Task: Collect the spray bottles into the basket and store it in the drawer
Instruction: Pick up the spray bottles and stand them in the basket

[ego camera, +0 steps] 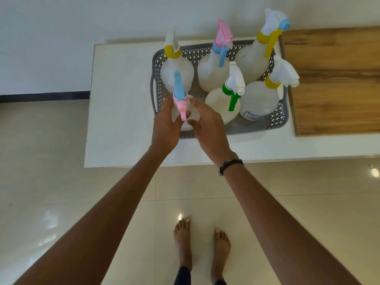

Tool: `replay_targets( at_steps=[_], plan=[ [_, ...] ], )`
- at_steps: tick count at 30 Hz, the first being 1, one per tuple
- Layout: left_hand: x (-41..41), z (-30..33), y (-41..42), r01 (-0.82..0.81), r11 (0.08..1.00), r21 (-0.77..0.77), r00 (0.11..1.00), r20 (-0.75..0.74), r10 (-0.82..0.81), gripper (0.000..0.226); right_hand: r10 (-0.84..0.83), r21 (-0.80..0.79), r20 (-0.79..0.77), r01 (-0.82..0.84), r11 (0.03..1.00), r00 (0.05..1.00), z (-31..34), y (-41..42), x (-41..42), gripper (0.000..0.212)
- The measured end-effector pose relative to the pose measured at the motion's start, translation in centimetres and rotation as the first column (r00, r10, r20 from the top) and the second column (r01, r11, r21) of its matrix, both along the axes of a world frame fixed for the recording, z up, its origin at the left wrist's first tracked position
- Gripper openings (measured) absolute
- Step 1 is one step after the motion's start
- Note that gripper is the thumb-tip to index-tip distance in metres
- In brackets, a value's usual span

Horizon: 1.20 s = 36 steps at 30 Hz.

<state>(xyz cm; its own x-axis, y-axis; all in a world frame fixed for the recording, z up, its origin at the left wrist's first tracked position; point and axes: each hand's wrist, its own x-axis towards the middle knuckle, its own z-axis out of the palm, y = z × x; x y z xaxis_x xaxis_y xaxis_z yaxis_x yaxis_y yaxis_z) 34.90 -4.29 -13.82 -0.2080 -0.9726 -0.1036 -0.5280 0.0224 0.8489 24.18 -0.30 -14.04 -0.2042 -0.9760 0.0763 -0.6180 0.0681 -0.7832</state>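
Observation:
A grey perforated basket (276, 118) stands on the white cabinet top (123, 99). Several translucent spray bottles stand upright inside it, among them one with a green trigger (223, 103) and one with a yellow collar (260, 99). At the basket's front left corner, both my hands hold a bottle with a blue and pink spray head (180, 93). My left hand (166, 124) grips its left side and my right hand (207, 124) wraps its right side. The bottle's body is mostly hidden by my fingers.
A wooden panel (337, 79) adjoins the white top on the right. A white wall rises behind. Glossy beige floor tiles (61, 182) spread below, with my bare feet (202, 245) close to the cabinet front. No drawer is visible.

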Motion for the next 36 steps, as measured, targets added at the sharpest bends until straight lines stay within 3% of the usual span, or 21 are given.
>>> replay_targets(
  at_steps=[4,7,9,12,15,19,21,25,29,36],
  plan=[
    [2.3,0.4,1.9,-0.109,0.982,-0.153,0.994,-0.027,0.106,0.045,-0.106,-0.15,-0.152,0.083,0.985,0.983,1.3,4.7,-2.8,0.023],
    [3.7,0.6,3.1,-0.278,0.932,-0.234,0.961,-0.053,0.273,0.038,-0.338,-0.245,-0.106,0.305,0.92,0.935,2.7,7.7,-8.0,0.017],
    [4.2,0.6,2.1,-0.386,0.909,-0.157,0.922,-0.049,0.384,0.038,-0.5,-0.242,-0.071,0.471,0.848,0.863,3.4,7.4,-12.1,0.02],
    [4.1,0.6,-1.0,-0.442,0.894,0.077,0.897,0.025,0.442,0.043,-0.614,-0.048,-0.054,0.612,0.79,0.788,3.0,3.9,-17.9,0.025],
    [3.6,0.2,-4.0,-0.392,0.876,0.28,0.918,0.061,0.392,0.047,-0.501,0.222,-0.092,0.508,0.832,0.86,1.6,0.0,-21.1,0.036],
    [2.9,-0.4,-6.0,-0.325,0.897,0.3,0.945,0.067,0.32,0.032,-0.494,0.375,0.194,0.401,0.836,0.848,0.1,-2.4,-22.1,0.034],
    [2.7,-0.6,-6.2,-0.323,0.902,0.285,0.946,0.068,0.317,0.031,-0.457,0.355,0.152,0.383,0.853,0.877,-0.9,-2.6,-22.2,0.05],
    [3.0,-0.7,-6.4,-0.296,0.905,0.306,0.954,0.058,0.292,0.03,-0.359,0.255,-0.03,0.354,0.9,0.933,-0.5,-1.6,-21.2,0.033],
    [3.7,-0.7,-6.1,-0.287,0.908,0.304,0.958,0.07,0.279,0.03,-0.314,0.196,-0.143,0.338,0.92,0.938,0.9,-0.2,-19.5,0.05],
    [5.7,-0.7,-3.6,-0.245,0.918,0.312,0.97,0.071,0.234,0.03,-0.269,0.145,-0.169,0.294,0.945,0.948,0.5,2.7,-17.6,0.052]
  ],
)
